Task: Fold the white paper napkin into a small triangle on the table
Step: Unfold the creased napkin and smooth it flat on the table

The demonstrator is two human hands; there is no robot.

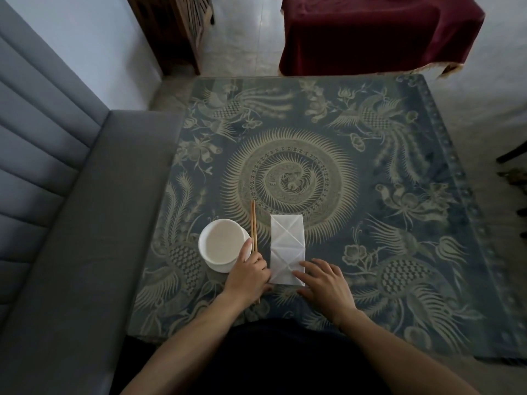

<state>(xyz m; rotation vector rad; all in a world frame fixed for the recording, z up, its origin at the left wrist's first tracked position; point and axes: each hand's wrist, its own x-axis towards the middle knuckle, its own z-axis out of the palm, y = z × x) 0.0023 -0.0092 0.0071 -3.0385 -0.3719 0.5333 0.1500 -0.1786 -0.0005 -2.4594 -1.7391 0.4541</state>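
Observation:
The white paper napkin (286, 243) lies flat on the patterned table (370, 195) as a long upright rectangle with diagonal crease lines across it. My right hand (325, 285) rests with spread fingers on the napkin's near right corner. My left hand (248, 273) sits just left of the napkin's near edge, fingers curled, lying over the near ends of the chopsticks (253, 223); whether it grips them I cannot tell.
A white bowl on a white saucer (221, 242) stands left of the chopsticks, touching my left thumb. A grey upholstered bench (85, 223) runs along the table's left side. A dark red cloth-covered table (376, 32) stands beyond the far edge.

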